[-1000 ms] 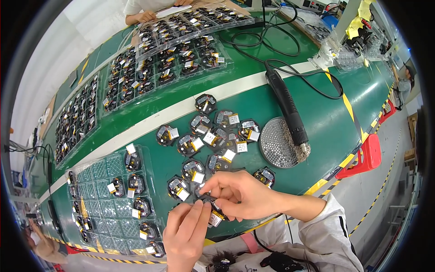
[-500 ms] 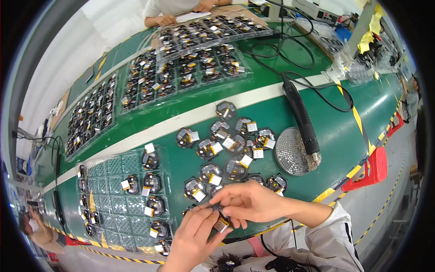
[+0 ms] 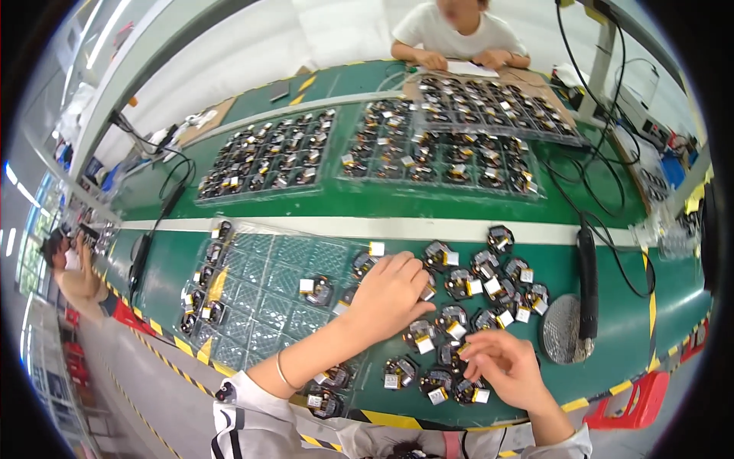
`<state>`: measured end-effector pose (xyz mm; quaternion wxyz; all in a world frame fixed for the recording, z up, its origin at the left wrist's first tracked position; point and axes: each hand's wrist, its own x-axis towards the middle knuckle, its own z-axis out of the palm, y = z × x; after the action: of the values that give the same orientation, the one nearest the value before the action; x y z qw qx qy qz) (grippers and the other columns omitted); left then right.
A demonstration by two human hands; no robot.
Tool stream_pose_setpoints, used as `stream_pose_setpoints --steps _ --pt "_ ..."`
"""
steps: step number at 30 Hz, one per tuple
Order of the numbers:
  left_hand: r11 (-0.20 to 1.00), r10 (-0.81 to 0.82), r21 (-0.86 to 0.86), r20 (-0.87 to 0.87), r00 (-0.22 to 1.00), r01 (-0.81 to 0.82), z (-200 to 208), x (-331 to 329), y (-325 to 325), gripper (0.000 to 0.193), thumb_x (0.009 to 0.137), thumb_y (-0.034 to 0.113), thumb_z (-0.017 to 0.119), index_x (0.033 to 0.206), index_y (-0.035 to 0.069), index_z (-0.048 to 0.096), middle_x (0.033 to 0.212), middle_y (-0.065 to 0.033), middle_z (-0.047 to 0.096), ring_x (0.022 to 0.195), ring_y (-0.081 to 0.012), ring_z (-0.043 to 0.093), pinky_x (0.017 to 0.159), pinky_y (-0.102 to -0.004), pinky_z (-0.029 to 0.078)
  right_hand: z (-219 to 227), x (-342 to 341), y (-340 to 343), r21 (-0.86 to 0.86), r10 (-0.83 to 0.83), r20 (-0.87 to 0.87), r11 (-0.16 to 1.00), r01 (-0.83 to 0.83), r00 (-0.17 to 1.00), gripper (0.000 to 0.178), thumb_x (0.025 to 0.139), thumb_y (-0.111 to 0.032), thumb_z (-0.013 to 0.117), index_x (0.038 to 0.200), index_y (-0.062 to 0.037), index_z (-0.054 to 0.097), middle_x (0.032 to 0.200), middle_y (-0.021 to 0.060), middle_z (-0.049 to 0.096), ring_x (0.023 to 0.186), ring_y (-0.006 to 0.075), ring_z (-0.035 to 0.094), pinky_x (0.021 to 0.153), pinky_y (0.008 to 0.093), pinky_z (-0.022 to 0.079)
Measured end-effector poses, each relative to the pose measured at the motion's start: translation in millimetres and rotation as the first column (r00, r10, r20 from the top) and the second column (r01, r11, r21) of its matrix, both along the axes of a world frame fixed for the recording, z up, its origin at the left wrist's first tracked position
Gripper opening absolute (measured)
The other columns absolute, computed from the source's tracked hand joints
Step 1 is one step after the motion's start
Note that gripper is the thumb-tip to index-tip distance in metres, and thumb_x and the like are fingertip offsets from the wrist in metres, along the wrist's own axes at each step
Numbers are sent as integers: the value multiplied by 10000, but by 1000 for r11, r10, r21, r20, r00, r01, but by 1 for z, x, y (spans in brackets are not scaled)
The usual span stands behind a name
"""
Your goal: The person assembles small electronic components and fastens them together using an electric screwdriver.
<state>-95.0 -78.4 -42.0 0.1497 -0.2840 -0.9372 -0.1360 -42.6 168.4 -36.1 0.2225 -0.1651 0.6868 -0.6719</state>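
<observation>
My left hand (image 3: 390,298) is stretched over the right edge of a clear compartment tray (image 3: 264,279). Its fingers and thumb close round a round black electronic module (image 3: 430,288), mostly hidden by the hand. My right hand (image 3: 506,366) hovers by the loose modules with its fingers loosely bent and apart, nothing visible in them. Close to it lie modules with small silver battery packs, among them one module (image 3: 401,372) near the table's front edge. A single module (image 3: 316,290) sits in the tray's middle, and several fill its left column; my left forearm hides part of the right column.
A black electric screwdriver (image 3: 587,283) rests on a perforated metal dish (image 3: 562,329) at right. Filled trays (image 3: 267,157) stand across the white strip (image 3: 321,226), with a co-worker's hands (image 3: 493,58) behind them. A red stool (image 3: 631,402) is beyond the taped table edge.
The view has swung left. My hands, together over a module before, are now apart; the left has gone forward to the tray's right edge, the right stays by the loose modules.
</observation>
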Motion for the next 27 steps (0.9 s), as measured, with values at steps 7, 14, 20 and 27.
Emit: stream_pose_setpoints --steps 7,14,20,27 --pt "777 625 -78 -19 780 -625 35 42 -130 212 766 82 676 967 29 637 940 -172 649 866 -361 620 769 -426 503 6 1 -1 41 -6 -102 999 10 995 241 884 77 518 1120 60 560 907 128 665 714 161 672 612 259 564" --pt "256 966 -304 55 252 -918 4 126 -242 247 657 77 717 892 41 651 816 -169 672 826 -368 646 741 -446 517 3 -3 -1 52 20 -131 999 -13 991 230 873 80 525 1095 58 580 909 132 666 728 162 677 626 261 563" --pt "372 916 -83 195 352 -924 -12 140 -265 270 600 22 706 866 -18 682 883 -194 624 867 -362 585 766 -417 474 0 1 7 73 53 -160 996 -42 986 282 862 75 534 1139 41 576 929 132 673 760 149 679 655 259 557" --pt "656 750 22 93 655 -754 -16 149 -268 266 687 -73 621 926 25 564 913 -154 541 934 -358 520 827 -413 423 -1 -5 6 72 58 -153 996 -48 987 298 874 45 533 1166 7 573 935 124 681 778 151 683 673 265 560"
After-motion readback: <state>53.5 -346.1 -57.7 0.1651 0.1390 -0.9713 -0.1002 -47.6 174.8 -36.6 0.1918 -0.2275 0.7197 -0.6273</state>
